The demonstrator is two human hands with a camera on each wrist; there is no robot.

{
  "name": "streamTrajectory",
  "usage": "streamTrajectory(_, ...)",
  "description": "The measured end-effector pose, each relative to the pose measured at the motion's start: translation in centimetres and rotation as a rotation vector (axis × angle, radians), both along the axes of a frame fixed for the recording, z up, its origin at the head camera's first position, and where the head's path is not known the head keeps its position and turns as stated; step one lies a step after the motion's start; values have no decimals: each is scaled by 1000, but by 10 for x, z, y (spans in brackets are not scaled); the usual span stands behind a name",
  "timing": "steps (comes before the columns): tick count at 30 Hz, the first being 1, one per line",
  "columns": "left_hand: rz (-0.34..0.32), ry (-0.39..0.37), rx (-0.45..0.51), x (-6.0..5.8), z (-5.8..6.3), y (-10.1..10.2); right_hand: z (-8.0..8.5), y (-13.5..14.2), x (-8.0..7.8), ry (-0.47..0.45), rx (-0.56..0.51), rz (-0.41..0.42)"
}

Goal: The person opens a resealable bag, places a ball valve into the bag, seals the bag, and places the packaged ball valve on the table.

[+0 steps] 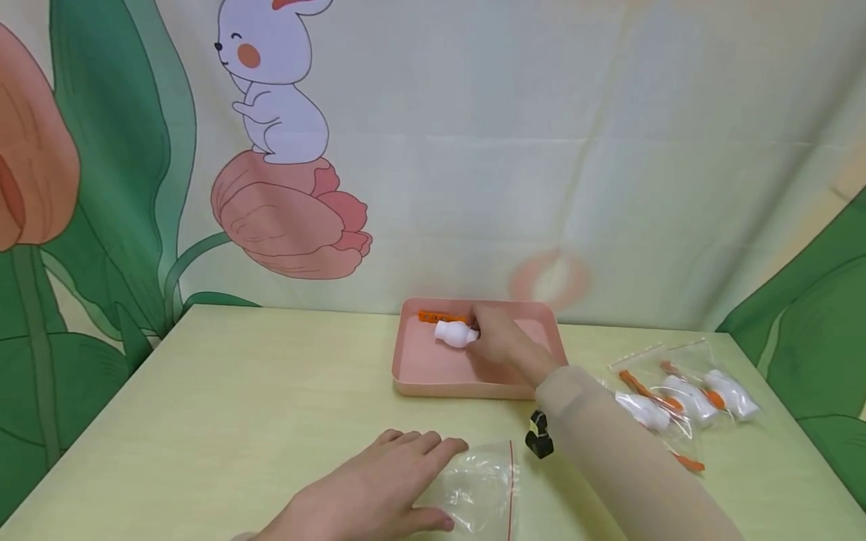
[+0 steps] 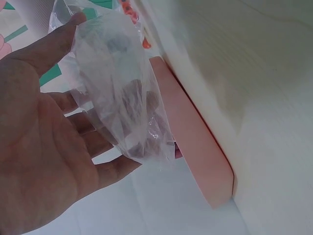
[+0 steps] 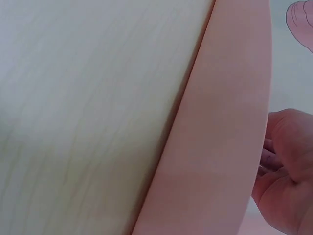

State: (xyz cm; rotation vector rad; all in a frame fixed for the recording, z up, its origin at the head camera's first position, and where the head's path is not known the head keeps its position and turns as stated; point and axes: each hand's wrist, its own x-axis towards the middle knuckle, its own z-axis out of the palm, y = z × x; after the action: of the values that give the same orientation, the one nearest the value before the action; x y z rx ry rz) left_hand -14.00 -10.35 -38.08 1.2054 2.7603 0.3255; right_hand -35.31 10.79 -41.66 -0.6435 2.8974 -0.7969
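Note:
A pink tray (image 1: 440,388) stands at the table's far edge. Inside it are a small white bottle-shaped piece (image 1: 455,334) and an orange strip (image 1: 433,316) behind that. My right hand (image 1: 497,336) reaches into the tray with curled fingers and grips the white piece's right end. In the right wrist view, the tray wall (image 3: 215,117) hides most of its fingertips. My left hand (image 1: 372,481) is spread at the near side of the table, fingers fairly straight. It touches a clear zip bag (image 1: 476,481) with a red seal line; thumb and fingers lie along the bag (image 2: 117,83).
To the right lie several clear bags (image 1: 683,398) holding white pieces and orange parts. A small black object (image 1: 539,434) shows beside the right sleeve (image 1: 622,451). A printed curtain (image 1: 433,195) hangs behind the pale table (image 1: 271,391).

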Motion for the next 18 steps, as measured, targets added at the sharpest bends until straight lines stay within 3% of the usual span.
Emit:
streamTrajectory(13,1,-21,-2,0,-1,1,2,18,11,-87,-333,-61)
streamTrajectory(18,7,-20,-4,0,-2,1,5,20,13,-114,-382,-118)
